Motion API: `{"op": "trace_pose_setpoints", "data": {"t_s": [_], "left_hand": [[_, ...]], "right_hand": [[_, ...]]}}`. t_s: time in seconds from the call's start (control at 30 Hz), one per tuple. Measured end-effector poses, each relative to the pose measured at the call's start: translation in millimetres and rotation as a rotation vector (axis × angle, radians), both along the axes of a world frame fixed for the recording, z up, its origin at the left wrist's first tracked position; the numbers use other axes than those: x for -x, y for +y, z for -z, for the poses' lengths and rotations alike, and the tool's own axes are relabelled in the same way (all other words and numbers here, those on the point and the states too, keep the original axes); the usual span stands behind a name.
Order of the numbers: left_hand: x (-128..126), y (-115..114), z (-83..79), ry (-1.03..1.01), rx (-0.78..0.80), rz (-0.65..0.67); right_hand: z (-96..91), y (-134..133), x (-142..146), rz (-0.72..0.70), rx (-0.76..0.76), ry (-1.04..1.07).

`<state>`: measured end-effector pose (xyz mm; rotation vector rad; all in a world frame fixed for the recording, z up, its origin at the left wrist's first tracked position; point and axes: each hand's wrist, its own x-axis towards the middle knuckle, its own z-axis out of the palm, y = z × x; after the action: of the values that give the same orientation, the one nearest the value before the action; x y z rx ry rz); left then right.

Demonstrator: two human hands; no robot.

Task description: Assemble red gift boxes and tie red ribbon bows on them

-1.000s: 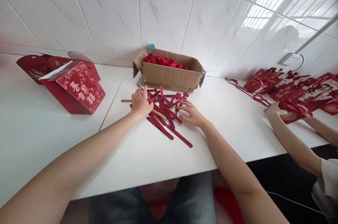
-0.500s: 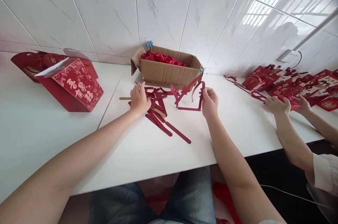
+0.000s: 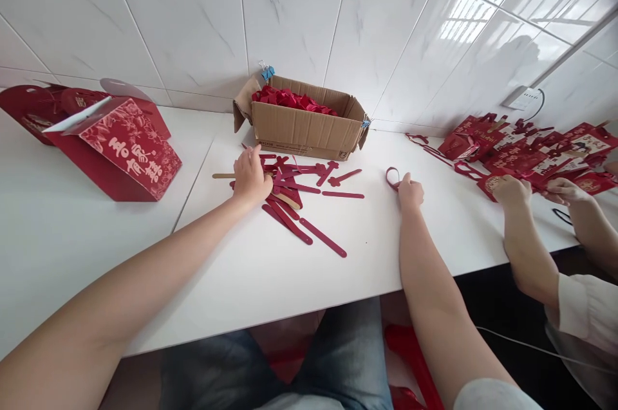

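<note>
My left hand [image 3: 252, 177] rests on the left side of a loose pile of dark red paper strips [image 3: 290, 194], fingers bent but apart, thumb to the right. Some strips under the palm are hidden. To the right of the pile, my right hand [image 3: 411, 194] is closed on a red paper strip [image 3: 394, 186], which curls into a small loop at the fingertips. One tan strip [image 3: 223, 176] sticks out left of my left hand. Several strips, some with flower-shaped ends, lie flat between my hands.
Behind the pile stands a cardboard box [image 3: 299, 133] of red pieces, clipped at its corners. Folded red gift boxes [image 3: 130, 152] stand at left. At right, a co-worker's hands [image 3: 514, 194] handle red boxes [image 3: 512, 159]. A wall socket [image 3: 520, 98] is behind.
My right hand has moved right, away from the pile, with a strip curled in it. Other strips it had lifted now lie flat on the table. My left hand stays on the pile.
</note>
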<state>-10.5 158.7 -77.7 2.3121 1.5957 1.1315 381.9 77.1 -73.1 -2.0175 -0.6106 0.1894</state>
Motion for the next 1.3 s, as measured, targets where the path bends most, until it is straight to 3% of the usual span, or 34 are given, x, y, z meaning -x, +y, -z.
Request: {"op": "trace_pose_setpoints", "data": {"t_s": [0.13,0.23,0.37,0.5,0.57,0.67,0.8,0.87,0.93,1.03,1.17,1.3], "left_hand": [[-1,0,0.1,-0.014,0.023,0.001],[-1,-1,-0.4,-0.017,0.039,-0.002],[-1,-2,-0.9,-0.018,0.046,0.006],[1,-2,-1.3,-0.011,0.012,0.014],[0,-3,-2.0,-0.002,0.012,-0.002],[-1,-5,-3.5,0.021,0.060,-0.044],[-3,-9,-8.5,-0.001,0.089,-0.072],[-2,-12,-15.5,-0.041,0.055,-0.002],[3,-13,-26.2,-0.036,0.079,0.222],[17,-10,-42.8,0.126,0.265,0.584],[37,0,-49.9,0.401,0.451,0.576],[38,-1,-42.3,0.525,0.499,0.547]], "right_hand": [[-0.6,6,4,-0.162,-0.020,-0.065],[0.9,6,9,-0.210,-0.043,-0.159],[6.9,10,6,-0.095,0.063,-0.254],[9.2,31,0,-0.025,0.188,-0.344],[7.6,45,0,-0.093,0.221,-0.403],[6.1,62,4,-0.306,0.228,-0.494],[9.5,64,10,-0.510,0.186,-0.584],[9.1,59,13,-0.534,0.171,-0.596],[4.3,54,16,-0.543,0.158,-0.598],[-8.4,51,25,-0.524,0.144,-0.594],[-16.2,50,56,-0.519,0.177,-0.544],[-8.8,42,108,-0.722,0.237,-0.500]]}}
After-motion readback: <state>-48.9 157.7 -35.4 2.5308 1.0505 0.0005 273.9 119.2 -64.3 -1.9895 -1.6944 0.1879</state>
